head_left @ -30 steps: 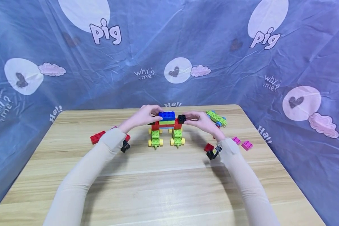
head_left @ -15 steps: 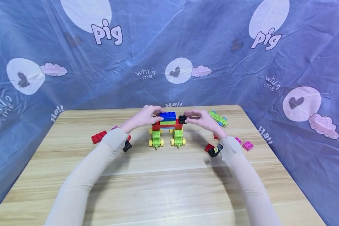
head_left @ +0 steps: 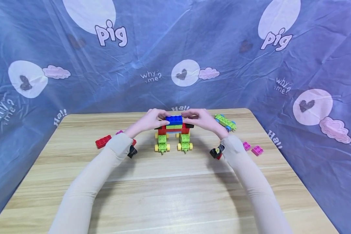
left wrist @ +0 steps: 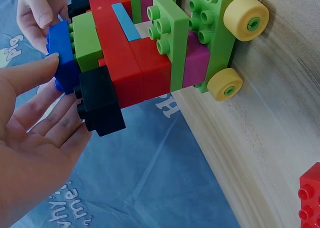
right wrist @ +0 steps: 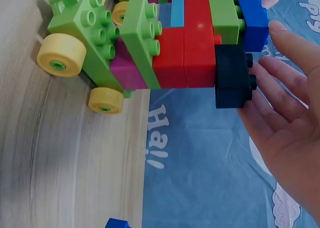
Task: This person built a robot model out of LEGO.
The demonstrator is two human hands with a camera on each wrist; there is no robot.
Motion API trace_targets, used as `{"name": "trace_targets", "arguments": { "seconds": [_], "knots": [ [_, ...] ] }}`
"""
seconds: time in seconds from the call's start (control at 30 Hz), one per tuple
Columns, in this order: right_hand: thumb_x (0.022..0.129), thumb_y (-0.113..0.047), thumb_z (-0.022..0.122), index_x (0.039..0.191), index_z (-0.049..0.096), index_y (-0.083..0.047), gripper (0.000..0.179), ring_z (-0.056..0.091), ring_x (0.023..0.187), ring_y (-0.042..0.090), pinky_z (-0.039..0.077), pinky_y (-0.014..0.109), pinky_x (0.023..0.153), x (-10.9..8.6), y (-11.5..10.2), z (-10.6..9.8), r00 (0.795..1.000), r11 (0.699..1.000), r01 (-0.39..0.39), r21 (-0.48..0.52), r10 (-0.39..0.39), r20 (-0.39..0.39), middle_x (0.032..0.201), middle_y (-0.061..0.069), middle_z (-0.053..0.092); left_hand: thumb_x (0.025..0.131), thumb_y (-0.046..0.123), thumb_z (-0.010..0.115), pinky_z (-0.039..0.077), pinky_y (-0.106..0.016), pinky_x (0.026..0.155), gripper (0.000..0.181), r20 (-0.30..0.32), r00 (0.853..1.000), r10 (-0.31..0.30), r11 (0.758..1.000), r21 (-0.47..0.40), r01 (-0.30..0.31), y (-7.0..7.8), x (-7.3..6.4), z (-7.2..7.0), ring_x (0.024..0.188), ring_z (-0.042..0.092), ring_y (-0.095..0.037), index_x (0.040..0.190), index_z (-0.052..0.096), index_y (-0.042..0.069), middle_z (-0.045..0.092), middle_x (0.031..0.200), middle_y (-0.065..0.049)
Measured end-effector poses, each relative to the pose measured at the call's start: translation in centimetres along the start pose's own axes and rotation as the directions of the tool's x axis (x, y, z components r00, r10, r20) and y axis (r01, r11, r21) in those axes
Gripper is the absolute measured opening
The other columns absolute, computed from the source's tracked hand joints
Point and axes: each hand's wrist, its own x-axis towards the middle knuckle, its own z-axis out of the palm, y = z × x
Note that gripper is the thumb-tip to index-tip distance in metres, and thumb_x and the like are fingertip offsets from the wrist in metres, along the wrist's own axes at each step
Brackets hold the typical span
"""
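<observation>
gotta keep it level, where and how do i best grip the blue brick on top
Probably by its two short ends, coming from left and right: the blue brick runs left to right atop the build, with both ends rising above the black bricks.

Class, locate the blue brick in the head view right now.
In the head view, the blue brick is near the centre, directly above the green bricks, between the left hand and the right hand.

I have the studded blue brick (head_left: 174,120) over the lime layer (left wrist: 87,38), a slight gap between them; my red-beamed build (head_left: 174,130) stands upright on yellow-wheeled lime bases (head_left: 162,148).
</observation>
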Motion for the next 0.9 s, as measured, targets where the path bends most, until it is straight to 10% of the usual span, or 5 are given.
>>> {"name": "trace_targets", "arguments": {
  "seconds": [0.9],
  "knots": [
    [0.09, -0.019, 0.074, 0.109, 0.073, -0.006, 0.023, 0.07, 0.101, 0.025, 0.059, 0.042, 0.093, 0.96, -0.77, 0.23, 0.998, 0.992, 0.065, -0.105, -0.062, 0.032, 0.109, 0.012, 0.075, 0.085, 0.019, 0.078, 0.054, -0.04, 0.093, 0.036, -0.085, 0.996, -0.039, 0.999, -0.004, 0.039, -0.01, 0.16, 0.21, 0.095, 0.074, -0.026, 0.117, 0.072, 0.004, 0.077, 0.105, -0.014]
  ]
}}
